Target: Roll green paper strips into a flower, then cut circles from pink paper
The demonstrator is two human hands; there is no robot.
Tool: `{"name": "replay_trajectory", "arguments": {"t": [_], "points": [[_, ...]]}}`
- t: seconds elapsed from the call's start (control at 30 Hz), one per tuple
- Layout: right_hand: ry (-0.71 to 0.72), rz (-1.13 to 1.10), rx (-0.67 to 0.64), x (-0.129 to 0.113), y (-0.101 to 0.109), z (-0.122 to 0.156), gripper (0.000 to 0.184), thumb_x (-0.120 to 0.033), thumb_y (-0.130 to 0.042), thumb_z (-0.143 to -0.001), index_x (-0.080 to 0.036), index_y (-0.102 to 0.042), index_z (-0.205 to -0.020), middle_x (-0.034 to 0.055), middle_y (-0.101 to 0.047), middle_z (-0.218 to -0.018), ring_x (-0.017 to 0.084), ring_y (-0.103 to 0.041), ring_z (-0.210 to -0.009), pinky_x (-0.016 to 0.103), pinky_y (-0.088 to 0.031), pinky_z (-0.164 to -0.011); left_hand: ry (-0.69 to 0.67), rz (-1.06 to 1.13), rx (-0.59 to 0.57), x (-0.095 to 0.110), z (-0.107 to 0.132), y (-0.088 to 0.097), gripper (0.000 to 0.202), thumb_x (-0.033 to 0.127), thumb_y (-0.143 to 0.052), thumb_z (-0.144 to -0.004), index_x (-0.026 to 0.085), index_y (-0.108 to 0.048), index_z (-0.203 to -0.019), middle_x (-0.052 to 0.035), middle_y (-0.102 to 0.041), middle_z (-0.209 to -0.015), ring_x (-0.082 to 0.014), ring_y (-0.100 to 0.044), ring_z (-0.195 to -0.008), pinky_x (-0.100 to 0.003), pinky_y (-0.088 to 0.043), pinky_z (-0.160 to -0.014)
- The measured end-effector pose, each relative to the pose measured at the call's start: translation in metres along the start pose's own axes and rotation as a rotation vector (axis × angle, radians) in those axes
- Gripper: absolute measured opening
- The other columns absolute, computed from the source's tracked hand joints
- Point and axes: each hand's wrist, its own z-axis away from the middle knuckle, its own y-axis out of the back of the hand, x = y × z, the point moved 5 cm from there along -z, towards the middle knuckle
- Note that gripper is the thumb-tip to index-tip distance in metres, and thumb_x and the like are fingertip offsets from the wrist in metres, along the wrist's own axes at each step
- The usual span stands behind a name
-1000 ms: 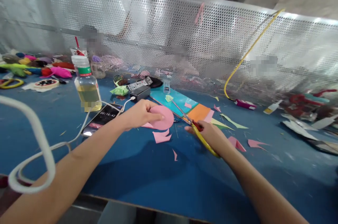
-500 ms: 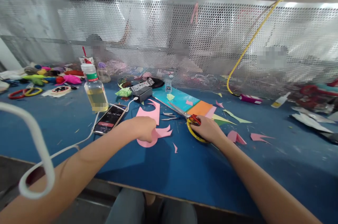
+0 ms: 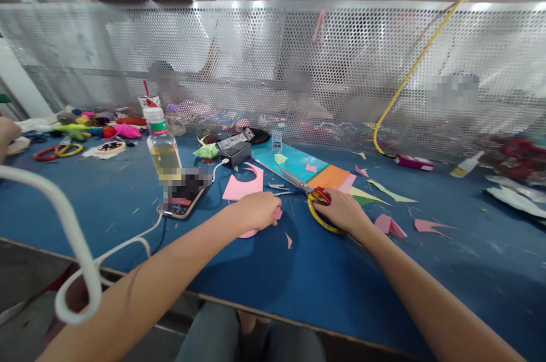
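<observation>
My left hand [image 3: 259, 212] is closed, its fingertips around a small pink paper scrap [image 3: 277, 213] at the table surface. Partly covered by that hand and wrist lies a rounded pink paper piece [image 3: 248, 233]. Just behind it is a pink sheet [image 3: 243, 183] with a curved cutout. My right hand [image 3: 344, 209] grips scissors [image 3: 319, 215] by their yellow and red handles, blades pointing away to the left over the coloured paper. Between my hands lies a thin pink sliver [image 3: 289, 240].
A phone [image 3: 187, 194] with a white cable and a bottle of yellowish liquid [image 3: 165, 154] stand left. Teal [image 3: 294, 157] and orange paper [image 3: 330, 175] lie ahead. Pink scraps [image 3: 390, 225] are to the right. A perforated metal screen [image 3: 256, 55] closes off the back.
My left hand has moved right, off the rounded pink piece and onto the pink scrap beside it. My right hand stays on the scissors. The view has shifted slightly left.
</observation>
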Motion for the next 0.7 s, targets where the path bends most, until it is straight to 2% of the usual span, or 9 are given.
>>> {"name": "replay_trajectory", "arguments": {"t": [0.13, 0.27, 0.33, 0.4, 0.47, 0.53, 0.57, 0.63, 0.7], "points": [[-0.003, -0.003, -0.01, 0.002, -0.002, -0.002, 0.033, -0.043, -0.049, -0.079, -0.015, -0.061, -0.092, 0.0149, -0.069, -0.092, 0.028, -0.064, -0.083, 0.029, -0.037, -0.059, -0.018, 0.078, 0.018, -0.007, -0.006, 0.003, 0.018, 0.013, -0.056, -0.072, 0.016, -0.064, -0.088, -0.0096, -0.068, -0.086, -0.0226, -0.063, -0.078, -0.028, -0.04, -0.06], [-0.008, -0.004, -0.017, 0.003, -0.002, -0.003, 0.033, -0.043, -0.05, -0.078, -0.015, -0.061, -0.093, 0.0143, -0.07, -0.091, 0.028, -0.065, -0.083, 0.029, -0.038, -0.059, -0.018, 0.176, 0.008, -0.008, -0.011, 0.006, 0.031, 0.013, -0.058, -0.072, 0.015, -0.064, -0.102, -0.0067, -0.069, -0.078, -0.0179, -0.063, -0.064, -0.025, -0.041, -0.054], [-0.007, -0.01, -0.025, 0.002, -0.002, -0.002, 0.031, -0.042, -0.05, -0.078, -0.016, -0.062, -0.091, 0.0132, -0.07, -0.089, 0.028, -0.065, -0.082, 0.028, -0.039, -0.059, -0.012, 0.216, 0.036, -0.006, -0.018, 0.012, 0.029, 0.016, -0.057, -0.076, 0.014, -0.063, -0.104, -0.0046, -0.069, -0.071, -0.0159, -0.062, -0.059, -0.024, -0.043, -0.054], [-0.008, -0.018, -0.036, 0.002, -0.002, -0.002, 0.03, -0.042, -0.05, -0.078, -0.017, -0.062, -0.089, 0.0122, -0.07, -0.088, 0.028, -0.065, -0.082, 0.028, -0.039, -0.06, 0.011, 0.232, 0.149, -0.003, -0.027, 0.026, 0.028, 0.024, -0.051, -0.085, 0.014, -0.062, -0.108, -0.0063, -0.07, -0.079, -0.0161, -0.064, -0.068, -0.025, -0.047, -0.064], [-0.017, -0.023, -0.043, 0.004, -0.001, -0.002, 0.029, -0.041, -0.05, -0.078, -0.017, -0.061, -0.089, 0.0125, -0.07, -0.089, 0.028, -0.065, -0.082, 0.029, -0.04, -0.061, 0.067, 0.223, 0.314, -0.003, -0.036, 0.043, 0.034, 0.024, -0.044, -0.09, 0.015, -0.052, -0.122, -0.0098, -0.066, -0.107, -0.0167, -0.062, -0.095, -0.025, -0.046, -0.082], [-0.033, -0.019, -0.043, 0.007, 0.0, -0.002, 0.031, -0.042, -0.05, -0.078, -0.016, -0.061, -0.089, 0.0141, -0.07, -0.09, 0.029, -0.064, -0.081, 0.03, -0.041, -0.063, 0.166, 0.189, 0.462, -0.008, -0.04, 0.056, 0.05, 0.028, -0.041, -0.093, 0.012, -0.029, -0.14, -0.0163, -0.046, -0.136, -0.0205, -0.043, -0.126, -0.029, -0.036, -0.1], [-0.039, -0.014, -0.042, 0.008, 0.001, -0.002, 0.031, -0.042, -0.05, -0.078, -0.015, -0.061, -0.089, 0.0148, -0.07, -0.089, 0.03, -0.064, -0.081, 0.031, -0.041, -0.063, 0.22, 0.173, 0.497, -0.013, -0.04, 0.059, 0.057, 0.032, -0.042, -0.093, 0.009, -0.024, -0.142, -0.0191, -0.037, -0.142, -0.0238, -0.035, -0.132, -0.033, -0.032, -0.104], [-0.045, -0.002, -0.041, 0.01, 0.003, -0.002, 0.032, -0.043, -0.049, -0.078, -0.015, -0.061, -0.087, 0.0151, -0.069, -0.087, 0.03, -0.064, -0.08, 0.032, -0.041, -0.063, 0.32, 0.151, 0.471, -0.027, -0.037, 0.055, 0.061, 0.042, -0.048, -0.09, 0.008, -0.031, -0.138, -0.0223, -0.037, -0.14, -0.0303, -0.035, -0.13, -0.041, -0.035, -0.103], [-0.046, 0.01, -0.041, 0.01, 0.005, -0.002, 0.033, -0.044, -0.048, -0.078, -0.015, -0.061, -0.086, 0.0147, -0.069, -0.085, 0.03, -0.064, -0.078, 0.032, -0.041, -0.063, 0.393, 0.143, 0.337, -0.045, -0.031, 0.041, 0.047, 0.042, -0.055, -0.087, 0.012, -0.051, -0.122, -0.017, -0.053, -0.123, -0.0284, -0.053, -0.112, -0.044, -0.046, -0.091]]}}
